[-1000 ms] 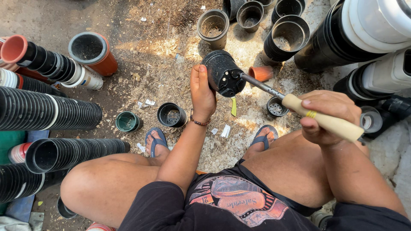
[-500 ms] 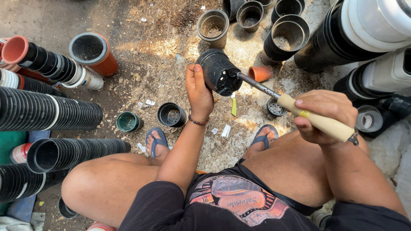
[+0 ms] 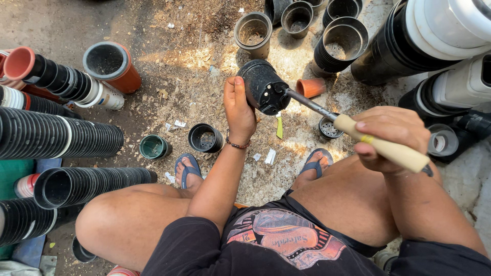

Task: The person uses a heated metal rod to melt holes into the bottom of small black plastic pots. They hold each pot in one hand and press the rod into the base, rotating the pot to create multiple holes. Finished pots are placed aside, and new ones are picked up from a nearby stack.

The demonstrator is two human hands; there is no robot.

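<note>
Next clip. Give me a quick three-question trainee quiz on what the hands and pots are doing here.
1. True or false: the left hand holds the black pot on its side.
2. Where does the metal tip of the wooden-handled tool in the right hand meet the pot? A rim, B base, C not touching.
3. What colour is the small pot standing by the left foot?

Key: 1 true. 2 B. 3 green.

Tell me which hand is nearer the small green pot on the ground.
Left. The left hand, gripping a black pot, is right of and above the green pot; the right hand, holding a wooden-handled tool, sits much farther right.
</note>
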